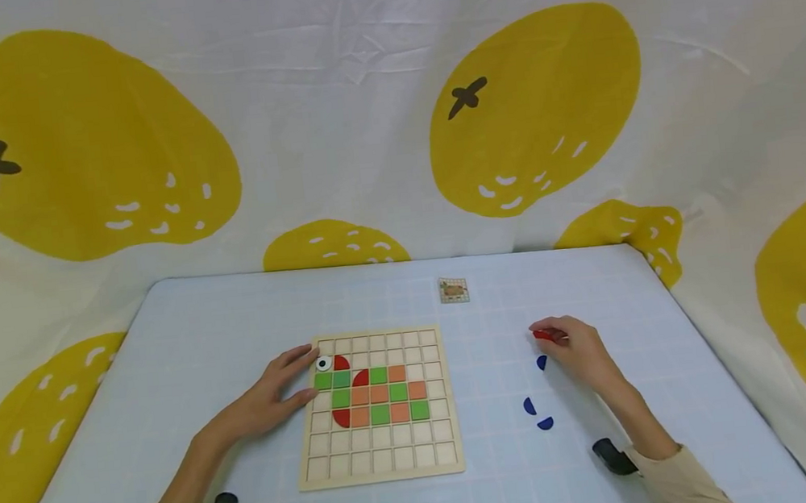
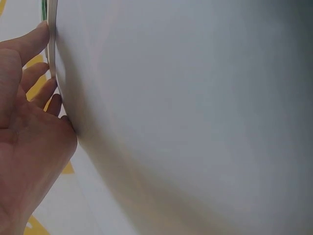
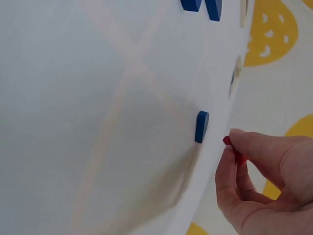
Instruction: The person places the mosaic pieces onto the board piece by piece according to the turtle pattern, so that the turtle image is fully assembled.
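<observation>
My right hand (image 1: 576,348) pinches a small red block (image 1: 544,335) between thumb and fingers, up off the table. In the right wrist view the fingers cover much of the red block (image 3: 239,157). Close below that hand lies a blue half-round block (image 1: 542,363). My left hand (image 1: 265,396) rests at the left edge of a square wooden grid board (image 1: 380,464), thumb and fingertips touching its frame. Red, green and orange blocks fill several squares in the board's upper and middle rows, with a round eye piece (image 1: 323,364) at the top left.
Two more blue half-round blocks, a tilted one (image 1: 530,406) and a lower one (image 1: 545,424), lie right of the board. A small picture card (image 1: 454,289) lies toward the back of the table (image 1: 234,308). Behind hangs a white cloth (image 1: 333,129) with yellow fruit shapes.
</observation>
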Action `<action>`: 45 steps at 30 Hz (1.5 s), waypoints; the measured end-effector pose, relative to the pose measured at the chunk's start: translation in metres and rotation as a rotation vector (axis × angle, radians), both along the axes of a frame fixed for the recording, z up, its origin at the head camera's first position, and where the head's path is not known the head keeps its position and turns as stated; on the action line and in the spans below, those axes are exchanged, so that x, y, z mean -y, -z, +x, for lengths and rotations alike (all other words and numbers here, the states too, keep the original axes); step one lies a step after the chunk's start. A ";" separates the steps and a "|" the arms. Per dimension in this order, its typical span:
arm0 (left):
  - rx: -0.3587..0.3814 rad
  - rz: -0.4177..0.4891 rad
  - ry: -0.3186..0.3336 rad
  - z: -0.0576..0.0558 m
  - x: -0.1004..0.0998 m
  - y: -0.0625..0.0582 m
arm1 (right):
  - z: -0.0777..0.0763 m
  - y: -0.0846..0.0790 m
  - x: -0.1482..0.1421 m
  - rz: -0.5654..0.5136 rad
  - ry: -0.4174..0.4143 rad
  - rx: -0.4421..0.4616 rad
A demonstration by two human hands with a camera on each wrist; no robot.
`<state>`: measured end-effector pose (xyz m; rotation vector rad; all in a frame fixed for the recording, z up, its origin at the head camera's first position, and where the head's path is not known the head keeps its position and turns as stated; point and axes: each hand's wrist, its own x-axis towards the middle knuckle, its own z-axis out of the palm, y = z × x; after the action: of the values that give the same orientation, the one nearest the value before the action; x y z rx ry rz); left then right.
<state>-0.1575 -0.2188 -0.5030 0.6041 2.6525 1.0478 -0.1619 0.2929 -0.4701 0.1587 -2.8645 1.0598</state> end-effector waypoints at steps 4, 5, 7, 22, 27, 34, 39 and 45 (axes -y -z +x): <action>-0.011 0.007 0.005 0.000 0.000 0.000 | -0.004 -0.001 0.011 -0.011 -0.024 -0.003; -0.015 0.009 0.006 0.000 -0.001 0.000 | -0.005 0.000 0.014 -0.012 -0.027 -0.003; -0.026 0.012 0.012 0.000 -0.001 -0.001 | -0.007 0.000 0.020 -0.021 -0.036 -0.005; -0.024 0.025 0.017 0.000 -0.003 -0.003 | -0.017 0.007 0.061 -0.095 -0.085 0.004; -0.003 0.022 0.010 0.000 -0.001 -0.001 | -0.021 0.007 0.077 -0.126 -0.113 0.012; 0.011 0.024 0.010 -0.002 0.001 0.002 | -0.024 0.008 0.098 -0.146 -0.211 0.001; 0.011 0.026 0.013 -0.003 0.001 0.004 | -0.024 0.007 0.112 -0.170 -0.271 0.018; 0.017 0.013 0.003 -0.003 0.001 0.003 | -0.024 0.007 0.128 -0.202 -0.340 0.044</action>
<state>-0.1606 -0.2196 -0.5056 0.5994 2.6312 1.0647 -0.1859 0.1652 -0.4773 0.6325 -2.8068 1.4168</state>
